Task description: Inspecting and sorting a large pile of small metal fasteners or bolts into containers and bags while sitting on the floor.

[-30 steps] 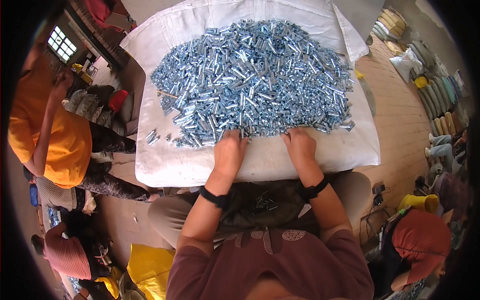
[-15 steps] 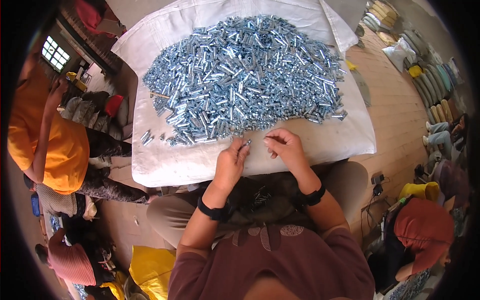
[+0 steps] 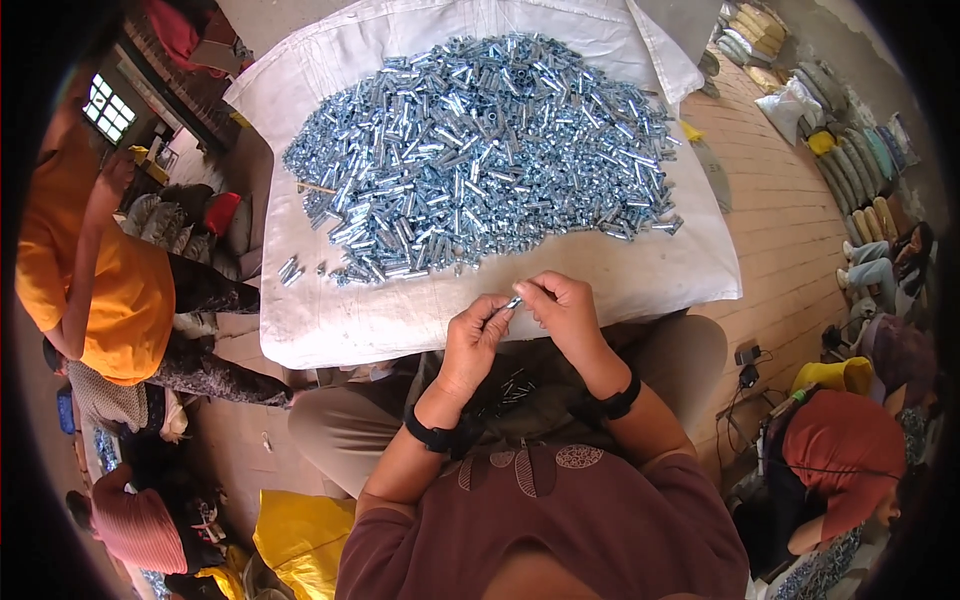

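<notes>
A wide heap of shiny bluish metal sleeves and small nut-like pieces (image 3: 480,150) covers much of the white cloth-topped table (image 3: 640,280). Just off its near edge, my left hand (image 3: 474,338) pinches a small metal sleeve (image 3: 515,302) between thumb and fingers. My right hand (image 3: 563,312) meets it there, thumb and forefinger closed at the sleeve's upper end. Whether the right fingers also hold a tiny piece is hidden. Several finished-looking metal pieces (image 3: 515,392) lie on the dark cloth in my lap, below both hands.
A few loose sleeves (image 3: 290,271) lie at the table's left side, and a thin stick (image 3: 316,188) rests by the heap. A person in an orange shirt (image 3: 110,290) stands at the left. Other people sit lower left and right. Stacked sacks (image 3: 850,170) line the right wall.
My hands have come together and drawn back toward me, past the table's near edge. The right fingers, apart from the sleeve before, now touch it.
</notes>
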A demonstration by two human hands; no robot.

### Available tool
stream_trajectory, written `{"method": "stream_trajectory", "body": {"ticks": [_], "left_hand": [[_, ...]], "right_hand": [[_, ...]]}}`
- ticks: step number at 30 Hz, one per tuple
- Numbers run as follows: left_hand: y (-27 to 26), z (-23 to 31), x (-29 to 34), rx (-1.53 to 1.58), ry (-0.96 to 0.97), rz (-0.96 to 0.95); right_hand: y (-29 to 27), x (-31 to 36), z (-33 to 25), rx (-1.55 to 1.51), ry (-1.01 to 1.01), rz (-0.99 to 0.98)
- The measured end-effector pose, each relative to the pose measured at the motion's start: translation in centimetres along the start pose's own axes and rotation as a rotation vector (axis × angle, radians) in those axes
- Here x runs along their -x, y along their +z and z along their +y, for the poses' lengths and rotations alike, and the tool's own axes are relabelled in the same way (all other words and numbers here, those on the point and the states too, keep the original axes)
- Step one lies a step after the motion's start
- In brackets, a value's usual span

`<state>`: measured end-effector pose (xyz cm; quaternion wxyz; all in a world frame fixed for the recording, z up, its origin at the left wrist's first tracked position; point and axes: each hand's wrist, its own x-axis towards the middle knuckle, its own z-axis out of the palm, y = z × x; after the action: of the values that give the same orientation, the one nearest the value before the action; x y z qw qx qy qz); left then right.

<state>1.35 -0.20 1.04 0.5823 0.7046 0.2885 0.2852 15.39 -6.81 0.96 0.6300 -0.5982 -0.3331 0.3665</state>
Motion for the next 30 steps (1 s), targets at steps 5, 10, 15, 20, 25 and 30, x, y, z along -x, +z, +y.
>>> {"method": "stream_trajectory", "body": {"ticks": [5,10,15,20,25,30], "left_hand": [[-0.2,-0.4,0.1,0.061,-0.061,-0.033],[0.1,-1.2,0.2,0.180,-0.116,-0.004],[0.9,-2.6,-0.4,0.191,-0.065,0.097],[-1.7,-2.2,-1.4,-0.137,-0.075,-0.135],[-4.5,-0.9,-4.8,-0.838,0.224,0.295],[-4.9,-2.9,-7.7,-1.006,0.163,0.260]], "right_hand": [[0.4,0.4,0.5,0.481,-0.370,0.112],[1.7,1.3,0.6,0.603,-0.548,0.205],[2.4,0.8,1.7,0.627,-0.561,0.216],[-0.4,-2.1,2.6,0.947,-0.395,0.111],[-3.2,-6.9,3.5,1.178,-0.496,0.204],[-2.8,-7.4,4.1,1.174,-0.562,0.160]]}}
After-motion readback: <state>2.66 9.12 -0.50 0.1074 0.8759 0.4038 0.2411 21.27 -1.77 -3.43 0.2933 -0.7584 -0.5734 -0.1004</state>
